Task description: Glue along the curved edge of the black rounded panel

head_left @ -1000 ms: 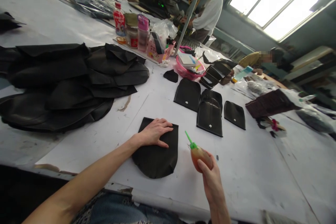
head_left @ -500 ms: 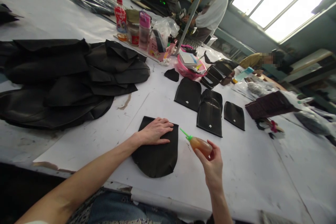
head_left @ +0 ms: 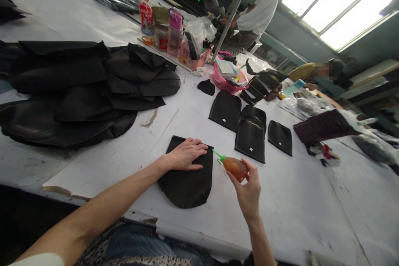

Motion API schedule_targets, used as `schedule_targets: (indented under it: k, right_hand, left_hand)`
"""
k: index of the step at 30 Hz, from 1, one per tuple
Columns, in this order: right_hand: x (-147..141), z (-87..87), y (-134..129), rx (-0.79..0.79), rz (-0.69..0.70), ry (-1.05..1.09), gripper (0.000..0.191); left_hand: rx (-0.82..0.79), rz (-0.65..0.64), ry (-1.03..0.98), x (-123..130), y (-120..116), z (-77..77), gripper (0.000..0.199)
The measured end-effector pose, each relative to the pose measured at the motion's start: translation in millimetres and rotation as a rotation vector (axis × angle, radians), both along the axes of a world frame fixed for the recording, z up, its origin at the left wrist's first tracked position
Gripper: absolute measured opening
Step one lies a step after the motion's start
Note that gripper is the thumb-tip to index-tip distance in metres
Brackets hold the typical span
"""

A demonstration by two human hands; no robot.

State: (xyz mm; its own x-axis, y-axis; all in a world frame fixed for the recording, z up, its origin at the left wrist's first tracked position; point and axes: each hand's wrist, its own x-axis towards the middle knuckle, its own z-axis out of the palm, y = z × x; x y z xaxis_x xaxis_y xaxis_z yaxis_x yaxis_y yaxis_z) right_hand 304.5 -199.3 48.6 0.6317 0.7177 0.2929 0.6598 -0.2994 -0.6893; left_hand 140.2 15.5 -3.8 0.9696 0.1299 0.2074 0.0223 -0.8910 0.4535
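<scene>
Under my left hand (head_left: 187, 154) lies a black leather-like piece (head_left: 187, 189) with one rounded end, flat on the white-covered table. The left fingers are stretched out and press on its upper part near the straight edge. My right hand (head_left: 247, 187) grips a squeeze bottle of amber glue (head_left: 235, 168) between thumb and fingers. The bottle is tilted, and its thin green nozzle (head_left: 218, 153) points left, with the tip at the piece's upper right corner. Whether the tip touches the piece or any glue comes out, I cannot tell.
A heap of black pieces (head_left: 84, 91) covers the left side. Beyond the hands lie several small black pieces (head_left: 250, 139) and a pink basket (head_left: 229, 85). Drink bottles (head_left: 146, 16) stand farther back. A dark box (head_left: 324, 126) is at right. Two people (head_left: 258, 10) are beyond the table.
My right hand has brought the glue bottle a little to the left, so its nozzle tip now meets the corner of the black piece. My left hand stays on the piece.
</scene>
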Motion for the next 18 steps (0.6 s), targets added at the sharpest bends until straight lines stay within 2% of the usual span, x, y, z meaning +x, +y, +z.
schedule_targets:
  k: [11,18]
  right_hand:
    - [2,1.8,10,-0.007,0.092,-0.169,0.044]
    - [5,7.7,10,-0.044,0.143,-0.165,0.041]
  left_hand:
    - [0.017,0.004,0.006,0,0,-0.1,0.047]
    - [0.014,0.0,0.012,0,0,1.7,0.046]
